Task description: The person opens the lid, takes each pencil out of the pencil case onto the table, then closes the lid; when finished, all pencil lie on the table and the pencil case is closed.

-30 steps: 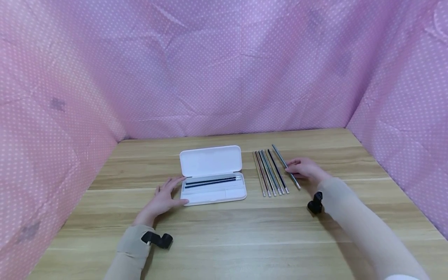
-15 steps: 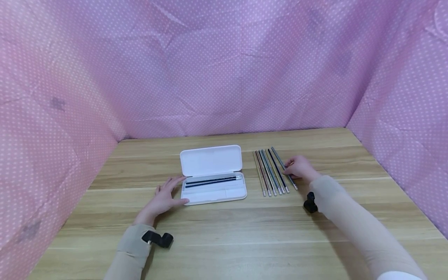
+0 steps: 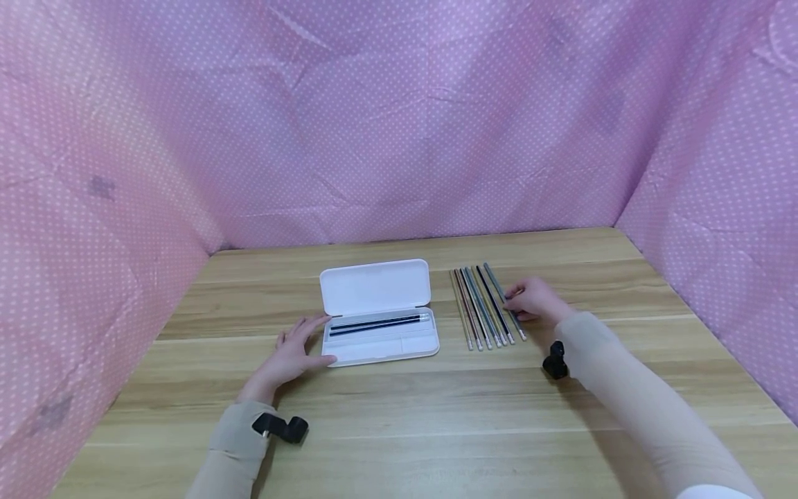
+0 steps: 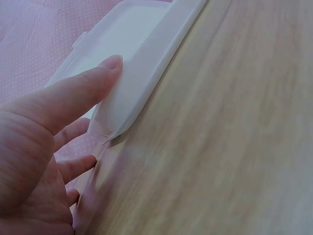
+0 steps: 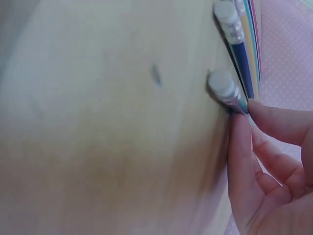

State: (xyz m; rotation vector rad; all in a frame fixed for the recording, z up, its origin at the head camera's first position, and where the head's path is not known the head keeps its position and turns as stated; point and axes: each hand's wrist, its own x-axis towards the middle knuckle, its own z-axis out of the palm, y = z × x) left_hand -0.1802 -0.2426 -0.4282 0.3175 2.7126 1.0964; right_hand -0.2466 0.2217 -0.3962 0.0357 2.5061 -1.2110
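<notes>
A white pencil case (image 3: 374, 351) lies with its lid (image 3: 376, 287) raised; dark pencils (image 3: 375, 325) rest in its upper compartment. My left hand (image 3: 289, 353) touches the case's left end, thumb on the near corner, as the left wrist view shows with the hand (image 4: 44, 142) beside the case (image 4: 132, 83). Right of the case, several pencils (image 3: 480, 308) lie side by side, eraser ends toward me. At their right, my right hand (image 3: 537, 301) pinches a blue-grey pencil (image 3: 494, 278). In the right wrist view, thumb and finger of the hand (image 5: 274, 166) hold it near its eraser (image 5: 222, 84).
The wooden table (image 3: 399, 430) carries the case and the pencils. Pink dotted cloth (image 3: 399, 138) hangs behind the table and at both sides. A small black device is strapped on each wrist.
My right hand has moved left with the blue-grey pencil, which now lies closer to the row of pencils. The left hand and the case have stayed where they were.
</notes>
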